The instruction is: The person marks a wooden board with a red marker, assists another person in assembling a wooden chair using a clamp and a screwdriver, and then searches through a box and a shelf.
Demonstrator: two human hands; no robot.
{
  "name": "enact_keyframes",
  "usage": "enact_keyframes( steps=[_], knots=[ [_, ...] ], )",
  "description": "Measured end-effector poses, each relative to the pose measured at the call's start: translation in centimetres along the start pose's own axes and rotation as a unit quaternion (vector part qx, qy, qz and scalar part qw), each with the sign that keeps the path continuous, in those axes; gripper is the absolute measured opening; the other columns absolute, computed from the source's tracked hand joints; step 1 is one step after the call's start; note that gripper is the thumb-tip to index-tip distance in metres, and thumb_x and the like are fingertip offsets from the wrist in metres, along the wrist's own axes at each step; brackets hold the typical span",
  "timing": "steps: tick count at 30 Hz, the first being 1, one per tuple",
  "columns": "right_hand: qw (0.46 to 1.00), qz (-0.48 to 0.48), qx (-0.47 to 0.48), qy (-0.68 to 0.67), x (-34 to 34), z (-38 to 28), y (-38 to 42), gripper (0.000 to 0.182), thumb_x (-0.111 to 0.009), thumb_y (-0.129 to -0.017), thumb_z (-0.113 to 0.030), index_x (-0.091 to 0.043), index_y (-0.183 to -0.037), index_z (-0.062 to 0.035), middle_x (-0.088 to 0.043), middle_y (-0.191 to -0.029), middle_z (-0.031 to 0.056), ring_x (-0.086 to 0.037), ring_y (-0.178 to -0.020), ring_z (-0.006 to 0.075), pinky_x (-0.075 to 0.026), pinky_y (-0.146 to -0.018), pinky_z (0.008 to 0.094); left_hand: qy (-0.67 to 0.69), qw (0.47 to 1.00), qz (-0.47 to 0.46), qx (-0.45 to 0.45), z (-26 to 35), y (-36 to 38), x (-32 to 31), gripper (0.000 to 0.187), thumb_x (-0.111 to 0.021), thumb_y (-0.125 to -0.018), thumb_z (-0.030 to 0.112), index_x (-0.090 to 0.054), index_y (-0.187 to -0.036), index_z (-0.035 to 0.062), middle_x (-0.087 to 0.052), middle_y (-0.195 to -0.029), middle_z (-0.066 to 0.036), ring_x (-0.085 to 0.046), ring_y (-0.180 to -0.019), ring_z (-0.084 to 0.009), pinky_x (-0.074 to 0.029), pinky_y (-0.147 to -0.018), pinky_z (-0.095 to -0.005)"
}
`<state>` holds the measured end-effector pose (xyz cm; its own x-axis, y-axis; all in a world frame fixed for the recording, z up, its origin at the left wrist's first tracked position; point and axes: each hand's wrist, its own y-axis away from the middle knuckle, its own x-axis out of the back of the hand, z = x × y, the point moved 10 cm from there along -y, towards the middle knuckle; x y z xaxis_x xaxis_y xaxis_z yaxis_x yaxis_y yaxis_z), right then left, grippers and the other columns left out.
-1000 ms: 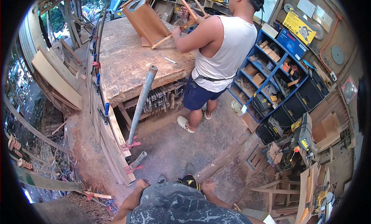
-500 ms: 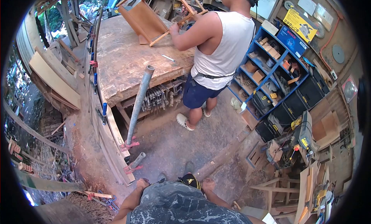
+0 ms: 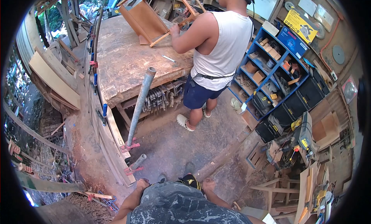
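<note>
My left hand [image 3: 143,183] hangs low beside my dark patterned shirt [image 3: 174,202], its fingers curled in with nothing visible in them. On the other side of my waist, my right hand [image 3: 209,185] is also curled closed, and no object shows in it. Nearest to my left hand are a short pipe clamp [image 3: 138,162] and a long pipe clamp [image 3: 141,104], both with red jaws, on a row of long boards [image 3: 110,154]. Neither hand touches them. A black and yellow item [image 3: 191,181] shows at my waist.
A co-worker [image 3: 222,50] stands at a thick wooden workbench [image 3: 127,65], handling a wooden chair frame [image 3: 145,21]. A white marking tool [image 3: 168,58] lies on the bench. Blue shelving [image 3: 266,73] stands to the right; wooden frames [image 3: 278,189] are lower right.
The co-worker's upper body has shifted slightly left, toward the chair frame. My hands stay where they were, and the clamps appear unmoved.
</note>
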<state>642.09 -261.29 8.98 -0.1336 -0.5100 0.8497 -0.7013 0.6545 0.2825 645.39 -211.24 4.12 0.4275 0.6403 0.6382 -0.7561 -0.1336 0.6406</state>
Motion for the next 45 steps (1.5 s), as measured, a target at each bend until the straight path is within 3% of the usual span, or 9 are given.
enact_keyframes(
  steps=[14,22,24,29,31,33,35,39,45],
  knots=[
    [1.000,0.000,-0.014,-0.012,-0.2,0.3,-0.2,0.026,-0.063,-0.076,-0.025,-0.070,-0.094,-0.0072,-0.069,-0.088,0.0138,-0.067,-0.085,0.0261,-0.051,-0.080,0.0359,0.001,1.000,-0.010,0.002,0.1,-0.2,-0.2,0.032,-0.062,-0.071,0.022,-0.072,-0.100,0.0126,-0.067,-0.105,-0.016,-0.064,-0.102,-0.0291,-0.049,-0.092,-0.0340],
    [1.000,-0.021,0.008,0.020,1.6,-2.4,0.6,0.029,-0.057,-0.078,-0.029,-0.069,-0.093,-0.0074,-0.068,-0.094,0.0173,-0.065,-0.091,0.0315,-0.050,-0.083,0.0378,-0.001,1.000,-0.006,-0.005,-1.1,-1.5,-1.3,0.034,-0.066,-0.068,0.027,-0.073,-0.098,0.0119,-0.067,-0.103,-0.016,-0.065,-0.100,-0.0270,-0.050,-0.088,-0.0335],
    [0.998,-0.026,-0.059,-0.012,0.8,-0.2,0.2,0.032,-0.057,-0.078,-0.031,-0.069,-0.096,-0.0079,-0.068,-0.097,0.0167,-0.065,-0.094,0.0319,-0.050,-0.085,0.0386,0.010,0.999,0.002,-0.039,0.0,-0.9,-0.6,0.031,-0.069,-0.067,0.028,-0.074,-0.092,0.0112,-0.069,-0.095,-0.017,-0.068,-0.093,-0.0263,-0.052,-0.083,-0.0348],
    [0.999,-0.036,-0.026,-0.020,1.8,-0.4,-0.1,0.035,-0.060,-0.076,-0.033,-0.068,-0.099,-0.0061,-0.067,-0.100,0.0170,-0.064,-0.096,0.0307,-0.050,-0.087,0.0379,-0.027,0.997,0.067,0.020,0.4,0.1,-0.3,0.025,-0.071,-0.066,0.029,-0.075,-0.082,0.0101,-0.071,-0.080,-0.014,-0.070,-0.079,-0.0261,-0.054,-0.075,-0.0372],
    [0.998,-0.027,-0.048,-0.022,2.0,0.5,0.1,0.037,-0.061,-0.077,-0.034,-0.067,-0.099,-0.0056,-0.067,-0.101,0.0170,-0.064,-0.096,0.0303,-0.049,-0.087,0.0373,-0.004,0.999,0.025,-0.034,-0.6,-2.0,-1.8,0.025,-0.071,-0.067,0.029,-0.075,-0.083,0.0103,-0.071,-0.081,-0.014,-0.070,-0.079,-0.0254,-0.054,-0.075,-0.0367],
    [0.995,-0.046,-0.076,-0.040,1.1,2.4,0.1,0.037,-0.061,-0.077,-0.035,-0.067,-0.099,-0.0068,-0.067,-0.100,0.0159,-0.064,-0.096,0.0303,-0.049,-0.087,0.0376,0.023,0.996,-0.019,-0.083,1.7,-2.5,-2.1,0.025,-0.071,-0.067,0.028,-0.075,-0.083,0.0105,-0.071,-0.082,-0.014,-0.070,-0.080,-0.0247,-0.053,-0.076,-0.0361],
    [0.994,-0.050,-0.089,-0.050,1.4,3.7,0.0,0.037,-0.061,-0.077,-0.035,-0.067,-0.100,-0.0075,-0.067,-0.100,0.0158,-0.064,-0.096,0.0304,-0.049,-0.087,0.0376,-0.114,0.993,-0.037,0.005,1.7,-3.1,-2.8,0.026,-0.070,-0.068,0.030,-0.075,-0.086,0.0116,-0.070,-0.086,-0.017,-0.069,-0.085,-0.0242,-0.053,-0.078,-0.0354],
    [0.980,-0.057,-0.180,-0.070,3.8,5.9,-0.8,0.036,-0.061,-0.076,-0.034,-0.067,-0.101,-0.0091,-0.067,-0.102,0.0152,-0.064,-0.097,0.0304,-0.049,-0.088,0.0368,-0.164,0.986,-0.020,0.002,5.4,-4.1,-3.2,0.031,-0.066,-0.070,0.035,-0.074,-0.091,0.0126,-0.069,-0.091,-0.019,-0.068,-0.091,-0.0267,-0.051,-0.081,-0.0352],
    [0.977,-0.058,-0.180,-0.100,7.3,9.3,-6.5,0.036,-0.060,-0.075,-0.034,-0.068,-0.099,-0.0089,-0.066,-0.106,0.0154,-0.062,-0.102,0.0326,-0.048,-0.092,0.0379,-0.200,0.979,-0.035,0.003,14.6,-6.7,-4.7,0.032,-0.058,-0.075,0.039,-0.074,-0.090,0.0146,-0.068,-0.088,-0.018,-0.067,-0.090,-0.0317,-0.051,-0.078,-0.0390]
  ],
)
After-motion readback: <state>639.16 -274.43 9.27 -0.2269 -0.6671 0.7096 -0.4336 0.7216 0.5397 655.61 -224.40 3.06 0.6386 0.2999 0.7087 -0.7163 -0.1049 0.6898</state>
